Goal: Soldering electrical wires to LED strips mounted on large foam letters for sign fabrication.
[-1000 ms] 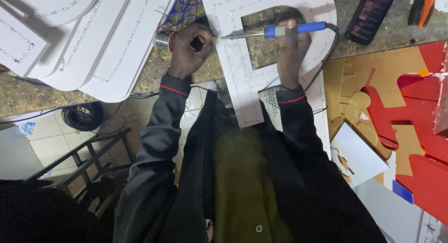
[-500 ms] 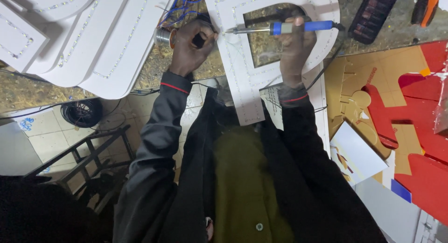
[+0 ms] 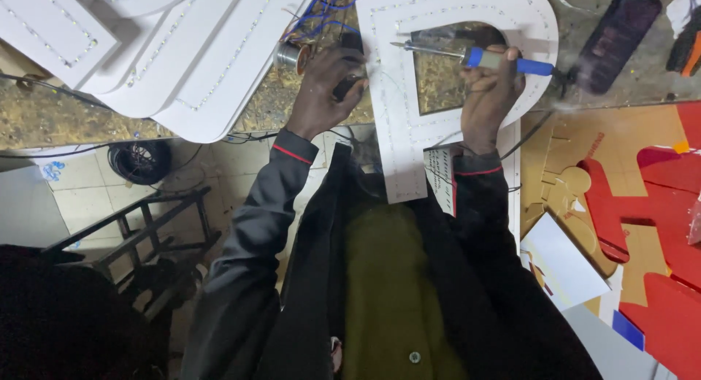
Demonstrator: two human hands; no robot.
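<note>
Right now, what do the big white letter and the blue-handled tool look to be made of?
White letter panel: probably matte plastic or foam board, flat and cleanly cut, with dotted rows of small lights. Soldering iron in the right hand: shiny metal shaft, blue grip that looks like plastic or rubber.

Soldering iron (image 3: 475, 56): bright metal shaft, smooth blue plastic grip. White letter-shaped panel (image 3: 398, 132): matt, smooth plastic or foam board. Small solder spool (image 3: 288, 55): shiny metal. Worktop (image 3: 44, 121): rough, speckled chipboard. Red cut-out sheets (image 3: 657, 205): smooth, slightly glossy. Dark jacket sleeves (image 3: 248, 234): cloth, faint sheen.

head cam | looks straight down | close over workbench (image 3: 314, 110)
</note>
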